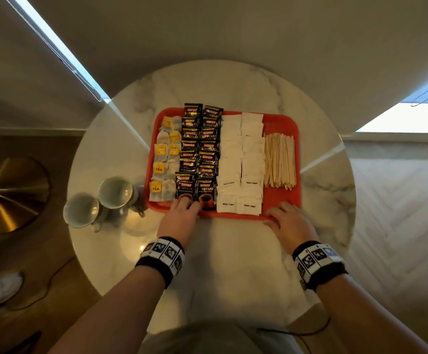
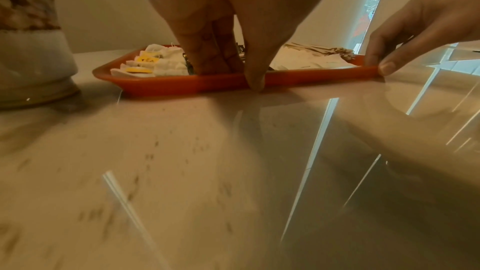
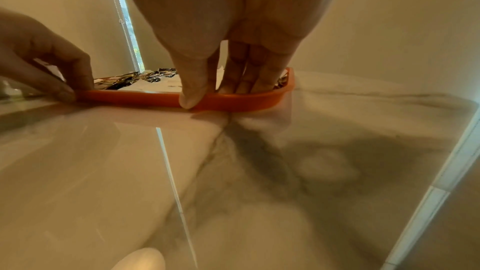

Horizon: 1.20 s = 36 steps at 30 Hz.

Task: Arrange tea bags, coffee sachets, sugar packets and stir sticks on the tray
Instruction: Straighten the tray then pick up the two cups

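A red tray (image 1: 282, 121) lies on the round marble table (image 1: 233, 264). From left to right it carries tea bags (image 1: 165, 159) with yellow tags, black coffee sachets (image 1: 200, 149), white sugar packets (image 1: 242, 162) and a bundle of wooden stir sticks (image 1: 279, 162). My left hand (image 1: 182, 215) pinches the tray's near rim (image 2: 168, 83), fingers inside on the nearest coffee sachet, thumb outside. My right hand (image 1: 288, 221) pinches the same rim (image 3: 124, 96) further right, below the stir sticks, thumb (image 3: 189, 100) on the outer wall.
Two white cups (image 1: 116, 191) (image 1: 81, 209) stand on the table just left of the tray's near corner. A brass lamp base (image 1: 11, 195) sits on the floor at the left. Bare marble lies between the tray and me.
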Each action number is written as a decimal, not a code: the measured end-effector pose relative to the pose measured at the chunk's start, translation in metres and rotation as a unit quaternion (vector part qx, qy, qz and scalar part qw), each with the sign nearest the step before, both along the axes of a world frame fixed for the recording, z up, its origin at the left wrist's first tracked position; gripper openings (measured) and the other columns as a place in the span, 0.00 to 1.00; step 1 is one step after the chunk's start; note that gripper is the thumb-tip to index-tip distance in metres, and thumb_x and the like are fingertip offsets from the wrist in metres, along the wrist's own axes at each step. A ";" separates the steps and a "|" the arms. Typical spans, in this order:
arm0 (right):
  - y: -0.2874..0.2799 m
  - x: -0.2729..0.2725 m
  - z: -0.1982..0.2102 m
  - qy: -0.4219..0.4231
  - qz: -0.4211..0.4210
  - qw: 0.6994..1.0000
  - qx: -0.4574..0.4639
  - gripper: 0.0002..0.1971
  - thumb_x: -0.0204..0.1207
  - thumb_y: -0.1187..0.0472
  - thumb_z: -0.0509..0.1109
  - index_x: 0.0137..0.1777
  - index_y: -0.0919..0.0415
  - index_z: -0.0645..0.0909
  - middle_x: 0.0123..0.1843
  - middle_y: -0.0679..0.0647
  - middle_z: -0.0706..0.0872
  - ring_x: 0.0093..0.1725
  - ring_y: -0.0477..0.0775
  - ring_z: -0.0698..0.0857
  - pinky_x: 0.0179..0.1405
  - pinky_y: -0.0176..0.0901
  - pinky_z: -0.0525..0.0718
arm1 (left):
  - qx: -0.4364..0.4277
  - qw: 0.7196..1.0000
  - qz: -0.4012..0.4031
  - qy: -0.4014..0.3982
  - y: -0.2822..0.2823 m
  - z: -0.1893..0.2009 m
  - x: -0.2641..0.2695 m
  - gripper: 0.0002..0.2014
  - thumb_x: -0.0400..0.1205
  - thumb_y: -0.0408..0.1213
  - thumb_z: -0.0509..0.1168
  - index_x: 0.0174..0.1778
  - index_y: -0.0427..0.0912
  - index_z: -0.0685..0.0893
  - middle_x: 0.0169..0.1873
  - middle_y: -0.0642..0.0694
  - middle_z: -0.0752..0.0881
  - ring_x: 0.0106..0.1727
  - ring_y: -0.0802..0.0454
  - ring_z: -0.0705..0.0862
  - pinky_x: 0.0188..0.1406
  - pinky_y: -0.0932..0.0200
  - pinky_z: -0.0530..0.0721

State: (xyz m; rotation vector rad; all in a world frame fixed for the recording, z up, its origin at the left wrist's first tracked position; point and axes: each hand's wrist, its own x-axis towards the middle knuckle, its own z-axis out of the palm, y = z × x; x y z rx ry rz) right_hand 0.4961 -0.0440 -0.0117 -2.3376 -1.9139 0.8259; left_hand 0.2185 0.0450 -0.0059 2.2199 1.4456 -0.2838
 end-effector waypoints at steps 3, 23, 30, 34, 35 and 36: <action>0.018 -0.005 0.000 -0.006 -0.017 1.000 0.004 0.14 0.83 0.47 0.68 0.62 0.52 0.86 0.56 0.48 0.82 0.58 0.52 0.79 0.60 0.45 0.77 | -0.002 1.000 -0.004 0.019 0.024 0.007 0.006 0.16 0.88 0.34 0.59 0.72 0.44 0.76 0.72 0.40 0.75 0.76 0.38 0.70 0.71 0.44 0.78; 0.140 -0.065 -0.001 0.021 0.016 1.000 0.014 0.12 0.82 0.49 0.71 0.59 0.53 0.86 0.53 0.49 0.80 0.57 0.54 0.78 0.58 0.51 0.80 | 0.025 0.983 0.125 0.130 0.123 0.010 -0.016 0.18 0.88 0.28 0.53 0.74 0.38 0.72 0.72 0.34 0.73 0.75 0.34 0.69 0.67 0.42 0.79; 0.142 -0.065 0.002 0.027 0.010 1.000 0.012 0.13 0.81 0.49 0.72 0.60 0.53 0.85 0.54 0.49 0.80 0.58 0.55 0.78 0.60 0.51 0.80 | 0.025 0.984 0.121 0.132 0.124 0.010 -0.016 0.18 0.88 0.28 0.55 0.75 0.38 0.72 0.72 0.34 0.73 0.75 0.35 0.70 0.66 0.42 0.80; 0.128 -0.070 0.010 0.028 -0.001 0.998 0.058 0.14 0.81 0.47 0.71 0.60 0.54 0.84 0.55 0.50 0.81 0.57 0.53 0.78 0.59 0.49 0.81 | 0.054 0.991 0.104 0.066 0.111 0.023 -0.018 0.17 0.87 0.37 0.61 0.72 0.41 0.74 0.70 0.38 0.76 0.74 0.37 0.72 0.63 0.43 0.81; 0.122 -0.074 0.013 0.032 0.000 0.997 0.072 0.14 0.82 0.47 0.70 0.60 0.55 0.84 0.55 0.50 0.82 0.56 0.53 0.78 0.58 0.49 0.81 | 0.067 0.991 0.110 0.027 0.104 0.027 -0.021 0.16 0.87 0.41 0.62 0.69 0.42 0.76 0.67 0.39 0.78 0.71 0.38 0.75 0.62 0.43 0.82; 0.116 -0.080 0.016 0.040 0.001 0.996 0.082 0.14 0.83 0.48 0.70 0.60 0.56 0.84 0.55 0.50 0.82 0.55 0.53 0.79 0.57 0.49 0.81 | 0.074 0.990 0.120 -0.017 0.095 0.030 -0.024 0.14 0.87 0.45 0.61 0.66 0.43 0.78 0.64 0.40 0.80 0.67 0.39 0.78 0.60 0.44 0.83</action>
